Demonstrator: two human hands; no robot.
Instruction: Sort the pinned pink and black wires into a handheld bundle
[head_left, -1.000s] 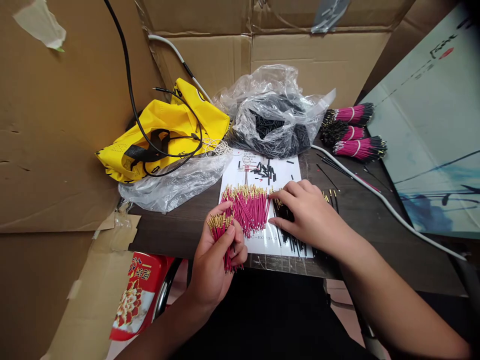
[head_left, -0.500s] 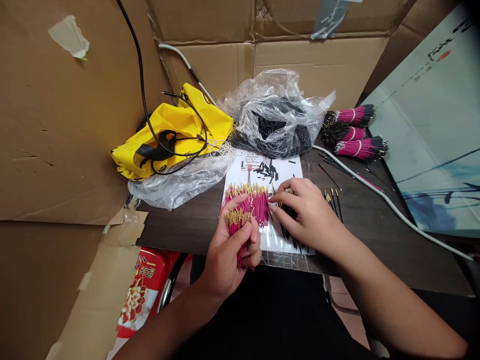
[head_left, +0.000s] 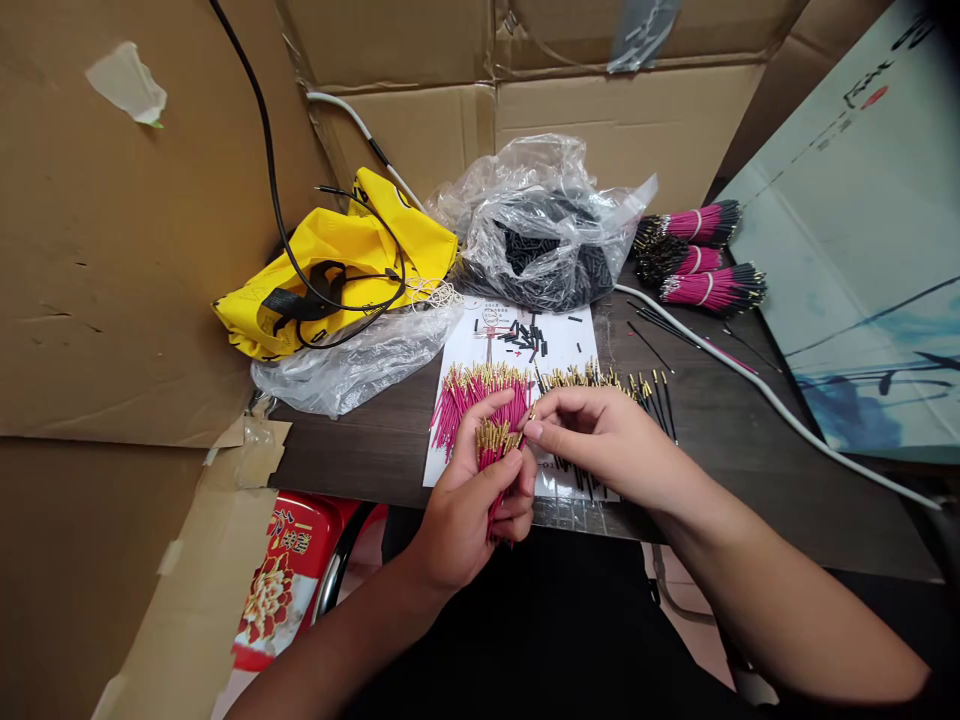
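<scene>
Your left hand (head_left: 469, 525) has a bunch of pink gold-tipped wires (head_left: 495, 465) curled in its fingers, too many to count, just in front of the lower edge of the printed sheet. The bunch stands nearly upright, its long axis leaning slightly, with the gold tips up and away from you and the pink lengths running down toward you.

Your right hand (head_left: 604, 440) is just beside the bunch at 3 o'clock. Its thumb and forefinger (head_left: 534, 430) are pinched closed on a thin gold-tipped wire (head_left: 527, 417) at the bunch's top.

At 11 o'clock, a fanned layer of pink wires (head_left: 465, 405) lies on the printed sheet (head_left: 551, 345), tips pointing away from you. At 1 o'clock lies a row of black gold-tipped wires (head_left: 592, 378), too many to count. Small black tubes (head_left: 525, 340) are scattered on the sheet at 12 o'clock.

Further out on the dark table (head_left: 352, 465), three white-banded bundles of pink wires (head_left: 701, 260) lie at 1 o'clock, a clear plastic bag of black tubes (head_left: 540, 250) at 12, and one yellow bag (head_left: 330, 265) at 11.
</scene>
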